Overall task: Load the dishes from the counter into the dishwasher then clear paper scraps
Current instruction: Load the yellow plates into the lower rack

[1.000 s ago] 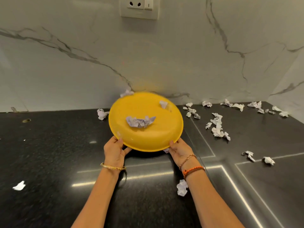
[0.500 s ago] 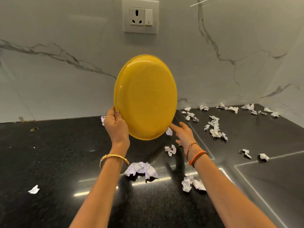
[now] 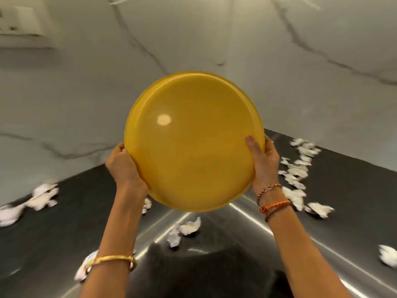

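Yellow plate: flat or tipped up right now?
Tipped up: the yellow plate faces the camera, held off the counter between left hand and right hand.

A white marble wall [image 3: 214,39] with grey veining fills the upper part of the view and meets a second marble panel [image 3: 343,87] at the right, forming a corner. A white wall fitting [image 3: 19,20] is mounted at the upper left edge; it is blurred and cut off by the frame, so its type cannot be determined. Below the wall, a glossy black countertop [image 3: 354,190] spans the lower half. Bright linear light reflections [image 3: 253,214] cross the countertop surface. A dark rounded shadow [image 3: 204,269] lies on the countertop at bottom centre.
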### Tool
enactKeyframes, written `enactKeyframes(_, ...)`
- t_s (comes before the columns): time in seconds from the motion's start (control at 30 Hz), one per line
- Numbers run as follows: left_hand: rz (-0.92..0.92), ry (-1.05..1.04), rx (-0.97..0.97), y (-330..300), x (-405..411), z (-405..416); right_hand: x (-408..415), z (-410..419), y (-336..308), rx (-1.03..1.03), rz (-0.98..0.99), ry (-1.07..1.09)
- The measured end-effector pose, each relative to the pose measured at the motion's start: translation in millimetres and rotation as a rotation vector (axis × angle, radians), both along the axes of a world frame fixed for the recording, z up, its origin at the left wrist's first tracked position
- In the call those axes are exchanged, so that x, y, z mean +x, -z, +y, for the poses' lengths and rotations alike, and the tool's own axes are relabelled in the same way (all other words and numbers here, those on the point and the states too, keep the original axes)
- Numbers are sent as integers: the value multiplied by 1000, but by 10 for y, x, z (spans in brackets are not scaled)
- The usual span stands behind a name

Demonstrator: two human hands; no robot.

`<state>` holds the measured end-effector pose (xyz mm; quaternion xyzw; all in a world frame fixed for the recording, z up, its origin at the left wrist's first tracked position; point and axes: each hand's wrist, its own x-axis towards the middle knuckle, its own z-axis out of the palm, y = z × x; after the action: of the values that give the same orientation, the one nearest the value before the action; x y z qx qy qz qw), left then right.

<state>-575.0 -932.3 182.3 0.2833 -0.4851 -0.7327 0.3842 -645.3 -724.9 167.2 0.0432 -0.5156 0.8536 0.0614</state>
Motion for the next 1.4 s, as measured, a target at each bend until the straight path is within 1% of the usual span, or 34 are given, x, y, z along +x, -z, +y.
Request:
enactKeyframes(0.07, 12, 172, -34, 44, -198, 289, 116, 495, -41, 29, 30, 94)
enactKeyframes(0.13, 44, 378, -83, 54, -391, 675, 323, 989, -71, 77, 45, 245)
enactKeyframes(0.23, 99, 662, -126, 58, -520, 1347, 758, 1652, -61, 230, 11, 508)
enactKeyframes(0.33, 155, 935, -133, 58, -413, 2088, 1323, 2257, -42, 389, -57, 786)
enactKeyframes(0.4, 194, 1104, -141, 31, -196, 2557, 1748, 2599, -67, 484, -59, 943)
enactKeyframes(0.5, 295, 1322, -191, -32, 175, 3163, 2402, 3010, -196, 578, -80, 1107)
enactKeyframes(0.57, 360, 1459, -203, -81, 429, 3539, 2881, 3265, -254, 606, -85, 1194)
enactKeyframes(0.67, 464, 1656, -150, -114, 942, 4144, 3675, 3614, -282, 630, -71, 1346)
enactKeyframes(0.8, 518, 1911, -83, -66, 1769, 5011, 4774, 4012, -199, 614, -129, 1526)
enactKeyframes(0.9, 549, 2085, -95, 91, 2422, 5556, 5627, 4179, -72, 626, -241, 1607)
enactKeyframes(0.97, 523, 2162, -118, 302, 2864, 5897, 6179, 4256, 60, 678, -333, 1633)
enactKeyframes(1.07, 508, 2290, -242, 648, 3482, 6261, 6888, 4311, 414, 739, -546, 1627)
enactKeyframes(1.13, 463, 2394, -375, 940, 3824, 6472, 7294, 4294, 703, 747, -726, 1633)
enactKeyframes(1.17, 438, 2459, -464, 1087, 3950, 6558, 7455, 4257, 856, 718, -793, 1629)
enactKeyframes(1.27, 401, 2706, -730, 1466, 4195, 6783, 7794, 4164, 1280, 582, -947, 1600)
enactKeyframes(1.4, 310, 2977, -941, 1815, 4357, 7015, 7986, 4083, 1798, 506, -1126, 1513)
